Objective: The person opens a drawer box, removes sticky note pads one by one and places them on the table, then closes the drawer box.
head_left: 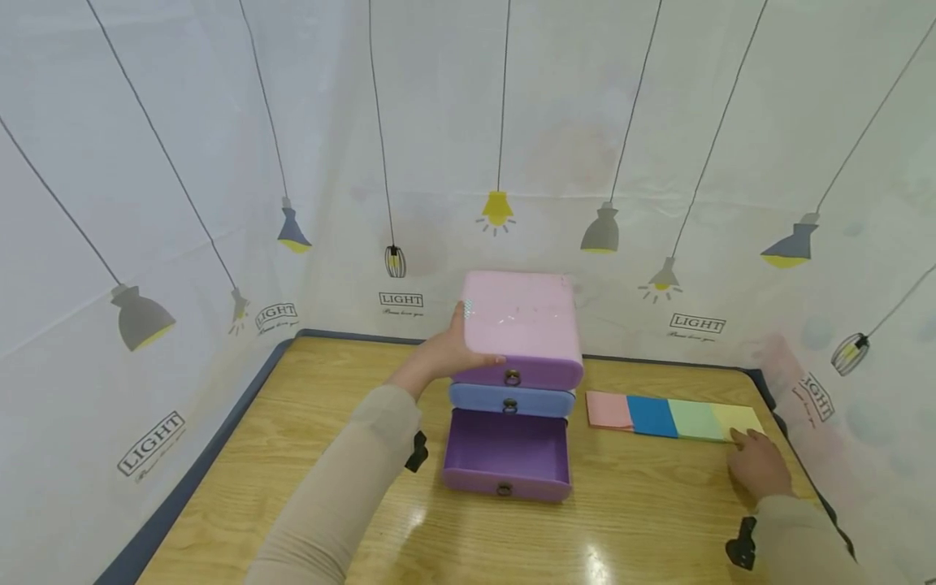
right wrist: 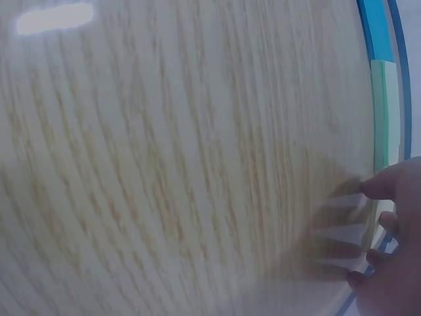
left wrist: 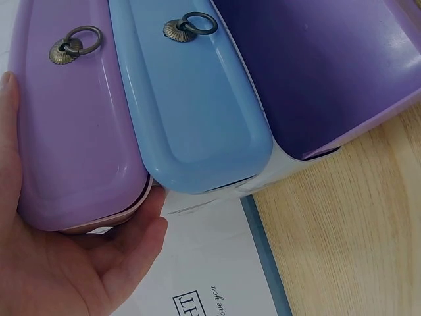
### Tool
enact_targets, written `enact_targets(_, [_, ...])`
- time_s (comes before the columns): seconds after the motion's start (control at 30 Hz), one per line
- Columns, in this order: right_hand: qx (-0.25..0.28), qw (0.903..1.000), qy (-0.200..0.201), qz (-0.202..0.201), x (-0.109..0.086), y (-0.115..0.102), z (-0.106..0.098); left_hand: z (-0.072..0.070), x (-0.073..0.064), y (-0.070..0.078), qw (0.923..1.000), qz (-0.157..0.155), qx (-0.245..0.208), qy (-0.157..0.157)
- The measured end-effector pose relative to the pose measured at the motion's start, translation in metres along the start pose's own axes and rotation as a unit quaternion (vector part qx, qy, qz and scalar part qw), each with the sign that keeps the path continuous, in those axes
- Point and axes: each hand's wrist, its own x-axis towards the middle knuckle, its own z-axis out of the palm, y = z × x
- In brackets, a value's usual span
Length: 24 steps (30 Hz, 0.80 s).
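Note:
A small drawer cabinet (head_left: 522, 313) with a pale pink top stands on the table. Its upper purple drawer (left wrist: 72, 131) and blue drawer (left wrist: 197, 105) are closed, while the bottom purple drawer (head_left: 506, 447) is pulled out, its inside bare. My left hand (head_left: 446, 353) grips the cabinet's upper left side, with the thumb by the top drawer's front and the fingers along the side wall. Far to the right, my right hand (head_left: 762, 465) touches the near edge of a yellow sticky note pad (head_left: 737, 418) with spread fingers.
Left of the yellow pad, a green pad (head_left: 695, 418), a blue pad (head_left: 653, 416) and a pink pad (head_left: 608, 409) lie in one row on the wooden table (head_left: 292, 455). A white covering printed with lamps (head_left: 439, 162) rises behind and at both sides.

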Motion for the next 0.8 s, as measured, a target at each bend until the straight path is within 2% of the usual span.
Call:
enact_targets(0.2, [-0.012, 0.9999, 0.0, 0.005, -0.006, -0.014, -0.002, -0.002, -0.004, 0.003, 1.0, 0.004, 0.0, 0.003])
enact_targets(0.33, [-0.021, 0.9997, 0.007, -0.01, -0.011, -0.022, -0.002, -0.002, -0.007, 0.005, 0.9999, 0.009, 0.003, 0.006])
enact_targets(0.5, [-0.008, 0.9997, -0.01, -0.021, -0.018, -0.028, -0.008, -0.002, -0.008, 0.007, 0.9999, 0.014, -0.001, 0.004])
enact_targets(0.8, [-0.024, 0.9988, -0.009, -0.041, -0.012, -0.022, -0.003, -0.002, -0.006, 0.005, 0.9997, 0.019, -0.015, 0.002])
